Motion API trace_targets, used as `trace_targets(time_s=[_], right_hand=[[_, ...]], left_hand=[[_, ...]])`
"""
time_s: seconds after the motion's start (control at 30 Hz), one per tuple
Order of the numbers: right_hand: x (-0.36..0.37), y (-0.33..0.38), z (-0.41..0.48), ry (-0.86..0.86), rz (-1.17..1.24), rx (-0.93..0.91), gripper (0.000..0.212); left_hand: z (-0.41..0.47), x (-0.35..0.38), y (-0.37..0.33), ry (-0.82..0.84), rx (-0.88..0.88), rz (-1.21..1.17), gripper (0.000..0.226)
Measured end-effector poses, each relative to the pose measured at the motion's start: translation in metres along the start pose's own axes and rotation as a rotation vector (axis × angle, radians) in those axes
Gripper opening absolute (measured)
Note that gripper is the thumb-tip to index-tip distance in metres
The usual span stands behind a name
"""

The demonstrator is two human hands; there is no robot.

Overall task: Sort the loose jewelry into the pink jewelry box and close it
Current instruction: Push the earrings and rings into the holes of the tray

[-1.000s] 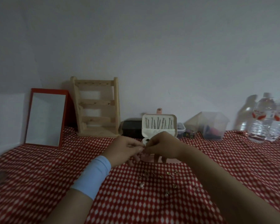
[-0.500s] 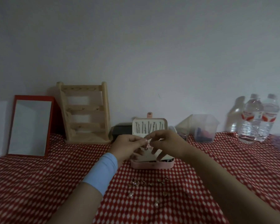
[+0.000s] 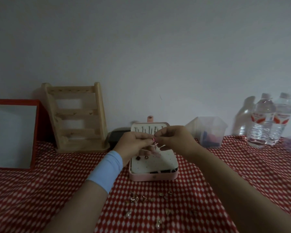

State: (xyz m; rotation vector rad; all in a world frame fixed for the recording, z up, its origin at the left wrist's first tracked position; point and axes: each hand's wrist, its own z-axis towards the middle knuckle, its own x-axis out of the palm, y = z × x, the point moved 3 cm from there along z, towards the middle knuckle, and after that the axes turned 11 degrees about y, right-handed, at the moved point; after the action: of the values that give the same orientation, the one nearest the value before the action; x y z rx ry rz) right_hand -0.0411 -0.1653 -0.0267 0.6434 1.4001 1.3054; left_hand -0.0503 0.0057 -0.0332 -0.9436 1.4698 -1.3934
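Observation:
The pink jewelry box (image 3: 152,177) lies open in the middle of the red checked cloth, its lid standing upright behind my hands. A white perforated pad (image 3: 163,161) inside carries two small dark earrings (image 3: 142,157). Above the pad, my left hand (image 3: 132,143) and my right hand (image 3: 173,138) meet fingertip to fingertip and pinch one small pink earring (image 3: 154,141) between them. Several loose gold earrings (image 3: 151,204) lie scattered on the cloth in front of the box.
A wooden earring stand (image 3: 76,118) and a red-framed mirror (image 3: 13,133) lean against the wall at left. A dark case (image 3: 117,136) sits behind the box. A clear plastic container (image 3: 208,132) and two water bottles (image 3: 269,120) stand at right.
The view has tilted so the box and scattered earrings sit lower and closer. My hands stay together on the small earring, now raised above the white pad, which shows more fully.

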Motion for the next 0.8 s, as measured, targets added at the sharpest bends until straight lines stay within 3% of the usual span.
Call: trace_targets(time_s=[0.2,0.37,0.67,0.8], right_hand=[[-0.001,-0.01,0.007,-0.03,0.12,0.031,0.003],[0.001,-0.016,0.009,0.012,0.109,0.05,0.015],[-0.001,-0.026,0.017,0.053,-0.044,0.077,0.015],[0.001,-0.024,0.02,0.031,-0.123,-0.004,0.012]], left_hand=[[0.011,0.001,0.001,-0.06,0.066,0.159,0.011],[0.019,-0.001,0.006,-0.067,0.132,0.372,0.015],[0.029,-0.003,0.02,-0.013,0.176,0.39,0.014],[0.034,-0.004,0.028,-0.046,0.18,0.299,0.012]])
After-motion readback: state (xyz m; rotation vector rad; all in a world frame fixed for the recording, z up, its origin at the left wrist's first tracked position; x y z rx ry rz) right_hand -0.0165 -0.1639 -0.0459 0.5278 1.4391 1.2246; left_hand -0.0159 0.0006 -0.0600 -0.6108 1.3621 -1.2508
